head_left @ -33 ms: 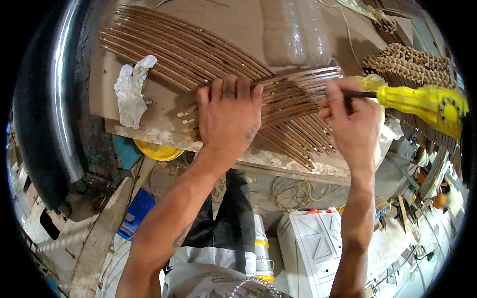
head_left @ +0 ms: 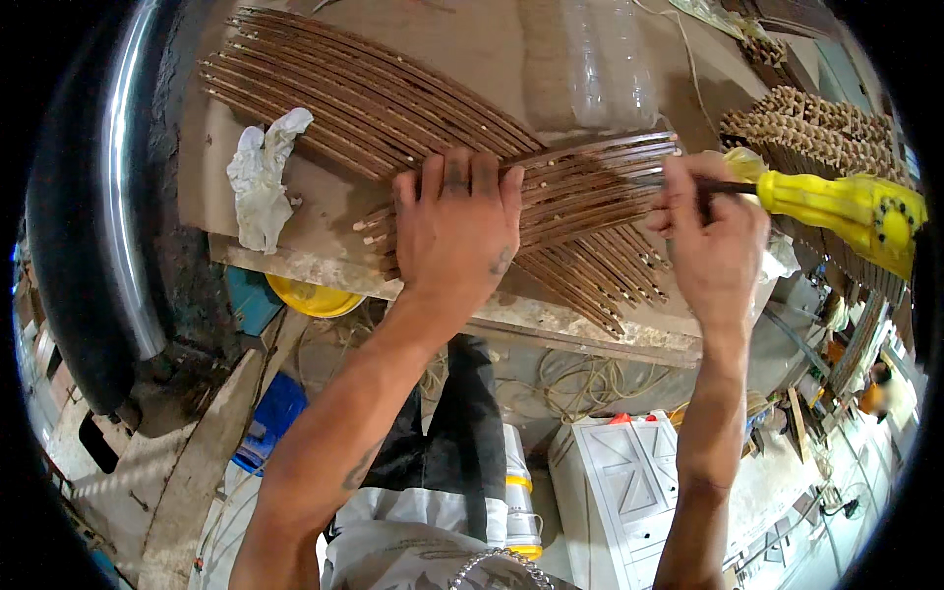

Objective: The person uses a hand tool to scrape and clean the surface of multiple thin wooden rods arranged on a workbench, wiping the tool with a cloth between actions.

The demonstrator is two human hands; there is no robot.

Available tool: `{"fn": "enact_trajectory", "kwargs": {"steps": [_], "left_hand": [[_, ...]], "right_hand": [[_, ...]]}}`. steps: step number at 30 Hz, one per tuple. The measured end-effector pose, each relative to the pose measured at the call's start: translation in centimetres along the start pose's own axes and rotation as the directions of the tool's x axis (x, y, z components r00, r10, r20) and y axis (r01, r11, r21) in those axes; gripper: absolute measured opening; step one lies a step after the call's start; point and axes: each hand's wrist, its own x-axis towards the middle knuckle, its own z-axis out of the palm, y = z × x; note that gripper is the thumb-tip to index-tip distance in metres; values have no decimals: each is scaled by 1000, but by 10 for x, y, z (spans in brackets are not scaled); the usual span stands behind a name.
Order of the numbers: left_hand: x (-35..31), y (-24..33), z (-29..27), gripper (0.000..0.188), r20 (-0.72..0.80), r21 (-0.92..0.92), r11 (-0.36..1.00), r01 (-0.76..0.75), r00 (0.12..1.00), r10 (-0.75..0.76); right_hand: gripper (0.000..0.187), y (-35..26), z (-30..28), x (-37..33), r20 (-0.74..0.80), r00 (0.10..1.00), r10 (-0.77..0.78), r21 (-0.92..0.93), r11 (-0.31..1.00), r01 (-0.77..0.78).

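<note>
My left hand (head_left: 454, 226) lies palm down with spread fingers, pressing on a row of thin brown wooden strips (head_left: 590, 187) side by side. These cross over a longer, slanting row of similar strips (head_left: 344, 84) on the brown-covered work table (head_left: 462, 34). My right hand (head_left: 716, 251), slightly blurred, is closed round the slim dark shaft of a yellow tool (head_left: 836, 202). The tool's thick yellow body has round dark holes and points away to the right. My right fingers are near the strips' right ends; whether the tool's tip touches them I cannot tell.
A crumpled white cloth or paper (head_left: 261, 177) lies left on the table. Clear plastic (head_left: 600, 64) is at the back. Stacked strips with pale ends (head_left: 801, 128) stand right. Below are a yellow bucket (head_left: 313, 297), coiled hose (head_left: 580, 383) and a white cabinet (head_left: 619, 477).
My right hand and the tool have shifted slightly to the right along the strips. My left hand stays nearly where it was.
</note>
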Motion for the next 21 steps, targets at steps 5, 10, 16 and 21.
{"fn": "enact_trajectory", "kwargs": {"steps": [5, 10, 16, 21], "left_hand": [[0, -2, 2, 33, -14, -10, 1000, -1, 1000, 1], [1, 0, 0, 30, 30, -42, 999, 3, 1000, -2], [2, 3, -5, 25, 56, -55, 998, 8, 998, -5], [-3, -12, -14, 28, -34, -403, 915, 34, 998, -52]], "right_hand": [[27, 19, -25, 3, -166, 971, 172, 184, 973, -141], [35, 2, -24, -27, -281, 900, 333, 563, 816, -127], [36, -1, 7, -46, 32, 728, 685, 939, 229, -256], [37, -17, 43, -60, 37, 707, 707, 974, 132, -183]]}}
